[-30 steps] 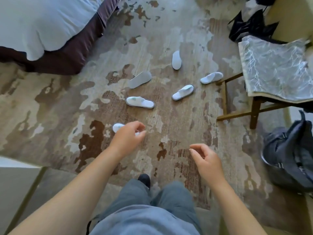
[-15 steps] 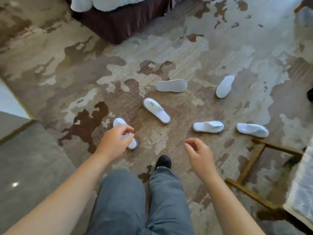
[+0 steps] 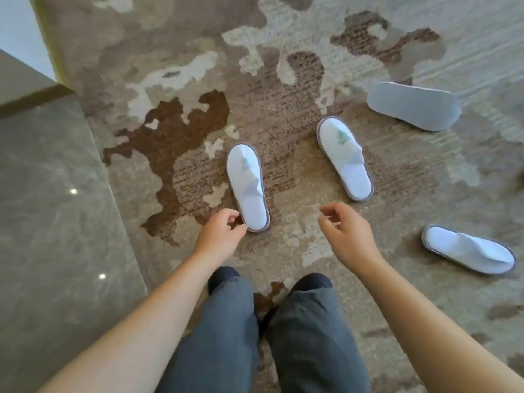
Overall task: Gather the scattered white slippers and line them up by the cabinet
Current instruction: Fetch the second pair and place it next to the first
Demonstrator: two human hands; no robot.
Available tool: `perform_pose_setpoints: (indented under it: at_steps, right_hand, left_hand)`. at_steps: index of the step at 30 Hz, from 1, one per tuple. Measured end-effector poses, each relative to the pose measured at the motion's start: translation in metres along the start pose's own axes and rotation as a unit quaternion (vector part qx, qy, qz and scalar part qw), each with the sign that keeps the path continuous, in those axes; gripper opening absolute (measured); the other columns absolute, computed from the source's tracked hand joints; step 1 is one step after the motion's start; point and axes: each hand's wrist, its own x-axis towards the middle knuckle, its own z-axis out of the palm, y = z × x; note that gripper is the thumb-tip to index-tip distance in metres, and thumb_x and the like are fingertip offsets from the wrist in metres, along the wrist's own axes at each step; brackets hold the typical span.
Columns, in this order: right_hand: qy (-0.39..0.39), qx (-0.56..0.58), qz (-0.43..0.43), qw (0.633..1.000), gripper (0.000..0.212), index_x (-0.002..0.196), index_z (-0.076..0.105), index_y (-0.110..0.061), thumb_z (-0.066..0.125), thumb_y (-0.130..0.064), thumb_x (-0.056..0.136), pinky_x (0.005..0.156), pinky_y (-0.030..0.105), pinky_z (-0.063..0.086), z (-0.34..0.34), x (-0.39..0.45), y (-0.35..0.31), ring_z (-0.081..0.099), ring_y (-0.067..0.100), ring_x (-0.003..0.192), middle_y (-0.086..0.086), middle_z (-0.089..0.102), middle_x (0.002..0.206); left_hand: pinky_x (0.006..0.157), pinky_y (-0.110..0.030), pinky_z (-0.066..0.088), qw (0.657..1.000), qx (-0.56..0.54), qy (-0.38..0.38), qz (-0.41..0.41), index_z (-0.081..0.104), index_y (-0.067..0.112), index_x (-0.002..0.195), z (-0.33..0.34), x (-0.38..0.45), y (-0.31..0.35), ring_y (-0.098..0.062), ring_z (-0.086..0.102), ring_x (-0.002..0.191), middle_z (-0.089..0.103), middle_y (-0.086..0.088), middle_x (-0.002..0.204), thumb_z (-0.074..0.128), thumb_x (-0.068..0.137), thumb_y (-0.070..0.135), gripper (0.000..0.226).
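As you closed in, your left hand [image 3: 219, 232] reached the nearest slipper [image 3: 247, 186].
Fingers loosely curled, both hands held nothing; right hand [image 3: 346, 232] empty; 4 slippers stayed scattered.

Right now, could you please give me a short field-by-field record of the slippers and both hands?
slippers in view: four, all on the carpet
nearest slipper: upright, heel end by the left hand
second slipper: upright, beyond the right hand
third slipper: upright, far right
overturned slipper: sole up, upper right
left hand: fingers at the nearest slipper's heel, grip not closed
right hand: open, holding nothing
tiled floor: left of the carpet
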Motion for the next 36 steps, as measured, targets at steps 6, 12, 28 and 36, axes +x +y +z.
perform_pose_setpoints:
  at_steps: [6, 12, 28, 36]
  right_hand:
    - [-0.046, -0.113, -0.063, 0.990, 0.036, 0.123, 0.047, -0.008, 0.047, -0.020, 0.089, 0.090, 0.033, 0.040, 0.137, 0.145, 0.086, 0.047, 0.025, 0.117, 0.012, 0.050, 0.129]
    - [-0.051, -0.208, -0.095, 0.972, 0.042, 0.127, 0.041, -0.010, 0.048, -0.021, 0.087, 0.099, 0.038, 0.037, 0.197, 0.223, 0.139, 0.034, 0.027, 0.125, 0.012, 0.043, 0.134]
    - [-0.053, -0.173, -0.116, 0.977, 0.046, 0.132, 0.037, -0.011, 0.046, -0.019, 0.088, 0.101, 0.032, 0.035, 0.191, 0.222, 0.160, 0.037, 0.020, 0.125, 0.006, 0.041, 0.139]
    - [0.182, -0.034, 0.000, 0.983, 0.042, 0.125, 0.043, -0.007, 0.054, -0.016, 0.085, 0.096, 0.028, 0.032, 0.120, 0.236, 0.199, 0.040, 0.026, 0.120, 0.014, 0.047, 0.128]
  left_hand:
    - [0.087, -0.033, 0.039, 0.996, -0.077, 0.018, -0.043, 0.043, 0.017, 0.125, 0.081, 0.159, -0.087, -0.022, 0.049, 0.114, 0.049, -0.007, 0.132, 0.058, 0.080, 0.026, 0.048]
    - [0.090, -0.039, 0.042, 0.987, -0.086, 0.126, -0.051, 0.037, 0.009, 0.127, 0.131, 0.251, -0.129, -0.030, 0.050, 0.112, 0.047, -0.014, 0.129, 0.069, 0.071, 0.030, 0.068]
    - [0.073, -0.036, 0.041, 0.973, -0.113, 0.192, -0.054, 0.037, 0.012, 0.089, 0.153, 0.254, -0.110, -0.028, 0.050, 0.088, 0.047, -0.007, 0.095, 0.080, 0.059, 0.026, 0.055]
    - [0.066, -0.029, 0.037, 0.963, -0.230, 0.121, 0.067, 0.036, 0.014, 0.093, 0.166, 0.259, -0.045, -0.016, 0.049, 0.077, 0.048, 0.006, 0.080, 0.070, 0.072, 0.013, 0.039]
